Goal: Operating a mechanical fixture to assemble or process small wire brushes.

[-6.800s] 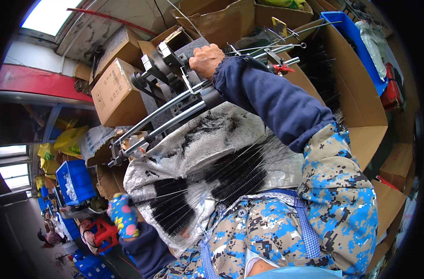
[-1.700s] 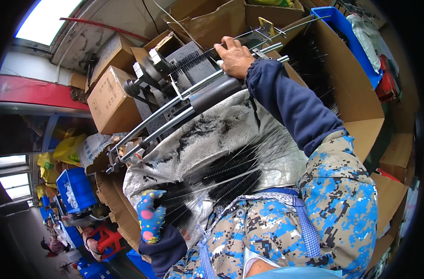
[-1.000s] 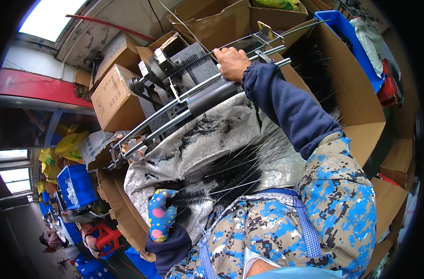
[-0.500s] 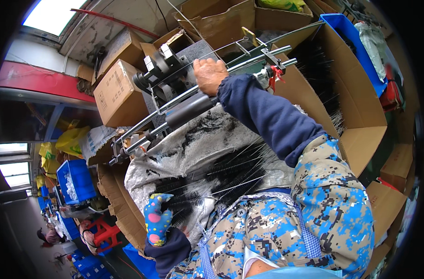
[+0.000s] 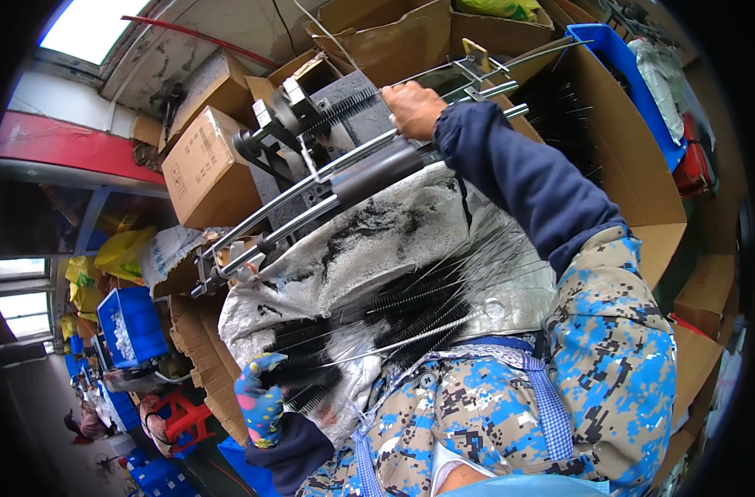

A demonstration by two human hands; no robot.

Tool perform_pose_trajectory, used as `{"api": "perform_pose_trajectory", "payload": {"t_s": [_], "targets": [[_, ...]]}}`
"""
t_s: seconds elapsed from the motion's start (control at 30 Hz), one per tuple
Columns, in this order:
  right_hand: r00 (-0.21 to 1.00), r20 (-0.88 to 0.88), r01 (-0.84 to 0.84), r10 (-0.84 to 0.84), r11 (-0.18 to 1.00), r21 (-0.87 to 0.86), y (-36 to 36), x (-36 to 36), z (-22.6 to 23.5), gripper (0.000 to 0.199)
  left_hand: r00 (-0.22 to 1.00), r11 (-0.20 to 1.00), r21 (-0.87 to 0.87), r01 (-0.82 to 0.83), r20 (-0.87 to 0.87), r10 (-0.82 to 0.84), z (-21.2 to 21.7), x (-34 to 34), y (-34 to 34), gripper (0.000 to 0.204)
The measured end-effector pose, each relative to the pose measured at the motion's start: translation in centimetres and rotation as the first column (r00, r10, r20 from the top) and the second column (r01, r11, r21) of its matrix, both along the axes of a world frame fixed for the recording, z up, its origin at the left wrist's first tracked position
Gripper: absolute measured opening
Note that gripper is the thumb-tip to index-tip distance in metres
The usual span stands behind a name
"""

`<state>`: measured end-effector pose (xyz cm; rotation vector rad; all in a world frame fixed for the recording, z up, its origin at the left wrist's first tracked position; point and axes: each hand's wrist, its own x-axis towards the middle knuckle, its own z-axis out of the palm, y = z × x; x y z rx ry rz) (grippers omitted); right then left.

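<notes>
1. Upper centre: the bare right hand (image 5: pixel 415 108) closes around a metal rod on the brush-making machine (image 5: pixel 328 157).
2. Lower left: the gloved left hand (image 5: pixel 262 398) clutches black wire brushes (image 5: pixel 411 302) lying across a grey sack (image 5: pixel 353 257).

A bundle of black wire-stemmed brushes (image 5: pixel 411 311) lies across the silvery sheet, stems fanning toward three o'clock. At twelve o'clock, the metal machine (image 5: pixel 328 166) slants, with a black roller on its rails.

The right hand (image 5: pixel 415 108) is bare and closed at full reach, while the gloved left hand (image 5: pixel 260 398) curls low near the body.
</notes>
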<state>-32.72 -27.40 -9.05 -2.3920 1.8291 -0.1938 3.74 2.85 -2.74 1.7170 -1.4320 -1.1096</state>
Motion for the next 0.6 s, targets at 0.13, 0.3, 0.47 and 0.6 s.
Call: {"api": "perform_pose_trajectory", "payload": {"t_s": [0.13,0.3,0.47,0.6], "targets": [[0.987,-0.090,0.100,-0.130,0.954,-0.283,-0.9,-3.2,2.0,0.024,0.986,0.998,-0.070,0.008,-0.163,-0.020,1.1,-2.6,-2.2,0.043],[0.984,-0.144,0.089,-0.103,0.991,-0.104,-3.3,-6.4,-0.3,0.013,0.994,0.996,-0.078,0.037,-0.103,-0.045,1.6,-3.5,-3.8,0.037],[0.976,-0.184,-0.164,0.121,0.955,-0.245,4.2,-10.0,3.9,0.005,0.980,0.944,-0.282,-0.171,0.048,0.192,1.9,2.3,-0.6,0.030],[0.835,0.036,-0.549,0.549,0.836,-0.009,16.9,-6.8,6.5,0.032,0.957,0.934,-0.211,-0.288,-0.024,0.289,2.0,3.7,-0.5,0.036]]}}
